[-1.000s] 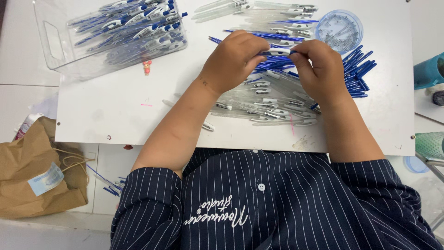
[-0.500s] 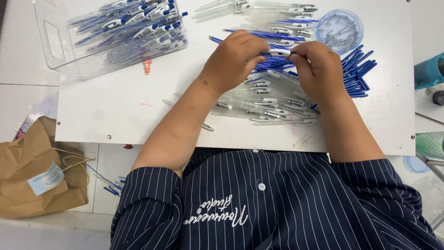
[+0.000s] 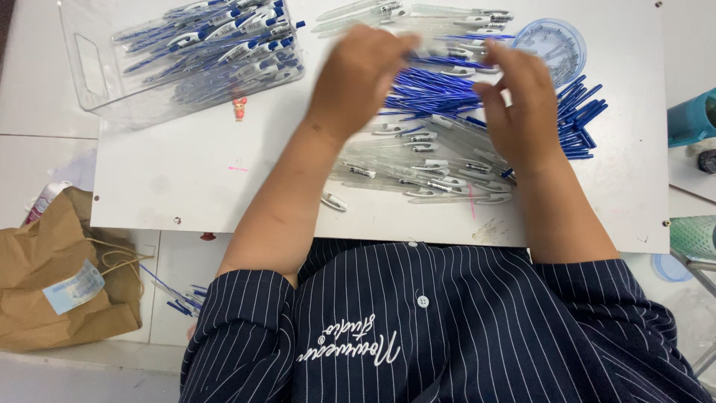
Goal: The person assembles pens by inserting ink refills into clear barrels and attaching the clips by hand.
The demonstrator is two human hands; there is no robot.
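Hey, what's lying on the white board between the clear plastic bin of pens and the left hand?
In the head view, a small pink figurine sits on the white board between the clear bin and the left hand; the rest is bare.

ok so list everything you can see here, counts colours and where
clear plastic bin: one, transparent, top left on the board, filled with assembled blue and clear pens
blue refills: many, blue, piled under and between the hands, spreading right
clear pen barrels: many, transparent, heaped at board centre, more along the top edge
round clear lid: one, pale blue tint, top right
small figurine: one, pink and orange, just below the bin
white board: one, white, under everything
brown paper bag: one, brown, bottom left off the board
loose blue refills: several, beside the bag
teal object: one, right edge, cut off
left hand: fingers blurred, over the refills
right hand: over the refills
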